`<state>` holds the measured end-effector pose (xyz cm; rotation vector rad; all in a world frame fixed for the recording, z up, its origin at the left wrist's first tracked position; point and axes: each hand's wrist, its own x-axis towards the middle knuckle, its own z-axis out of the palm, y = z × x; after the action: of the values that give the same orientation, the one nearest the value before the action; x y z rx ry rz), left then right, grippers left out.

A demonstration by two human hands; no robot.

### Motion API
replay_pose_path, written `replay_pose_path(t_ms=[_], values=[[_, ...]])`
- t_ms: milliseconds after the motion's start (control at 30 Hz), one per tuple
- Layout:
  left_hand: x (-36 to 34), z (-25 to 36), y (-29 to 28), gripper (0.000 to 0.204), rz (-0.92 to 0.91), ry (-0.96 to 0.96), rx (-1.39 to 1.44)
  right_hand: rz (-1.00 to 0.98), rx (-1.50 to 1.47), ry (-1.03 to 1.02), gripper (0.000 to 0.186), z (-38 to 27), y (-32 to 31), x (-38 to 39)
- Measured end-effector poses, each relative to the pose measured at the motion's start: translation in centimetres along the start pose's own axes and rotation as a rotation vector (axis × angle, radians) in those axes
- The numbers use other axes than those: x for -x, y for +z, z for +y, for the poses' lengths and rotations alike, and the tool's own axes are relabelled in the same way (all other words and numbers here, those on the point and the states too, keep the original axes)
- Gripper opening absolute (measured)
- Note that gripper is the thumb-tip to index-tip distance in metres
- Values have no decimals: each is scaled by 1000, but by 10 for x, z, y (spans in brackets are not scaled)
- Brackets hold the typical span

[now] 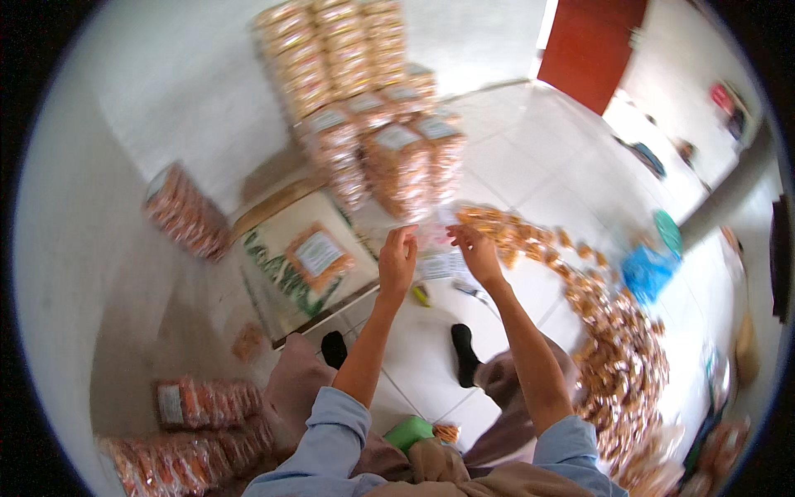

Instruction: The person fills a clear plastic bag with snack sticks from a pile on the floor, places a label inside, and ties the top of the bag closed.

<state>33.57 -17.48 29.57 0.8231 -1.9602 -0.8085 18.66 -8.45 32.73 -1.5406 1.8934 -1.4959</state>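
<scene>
A thin clear plastic bag (432, 237) with faint pinkish print stretches between my hands above the floor. My left hand (398, 263) pinches its left side with fingertips together. At its right side, the curled fingers of my right hand (475, 255) are closed on the edge. The film is blurred, so its outline is hard to make out. Just below lie white printed sheets (443, 265), a yellow-green tool (421, 295) and a small white-and-blue item (472, 290). Left of my hands, a filled, labelled pack of orange-brown snacks (319, 255) rests on a low board (286, 290).
Tall stacks of packed snacks (397, 157) stand ahead against the wall. One bundle (186, 214) leans at the left; more packs (207, 406) lie lower left. A long pile of small packets (617, 364) curves along the right, beside a blue plastic bag (648, 272). A red door (592, 50) is far right.
</scene>
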Motion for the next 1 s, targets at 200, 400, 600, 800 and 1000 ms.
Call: replay_pose_path(t_ms=[200, 400, 600, 800, 1000], values=[[13, 163, 86, 11, -52, 315, 339, 691, 3, 30, 21, -53, -219, 108], [46, 235, 175, 19, -207, 176, 716, 1212, 200, 205, 20, -10, -328, 223], [87, 200, 302, 22, -511, -26, 841, 1257, 86, 415, 19, 118, -327, 291], [132, 122, 434, 25, -675, -326, 719, 765, -45, 780, 19, 245, -296, 295], [153, 32, 555, 29, -770, -582, 577, 264, 612, 595, 27, 388, -282, 276]])
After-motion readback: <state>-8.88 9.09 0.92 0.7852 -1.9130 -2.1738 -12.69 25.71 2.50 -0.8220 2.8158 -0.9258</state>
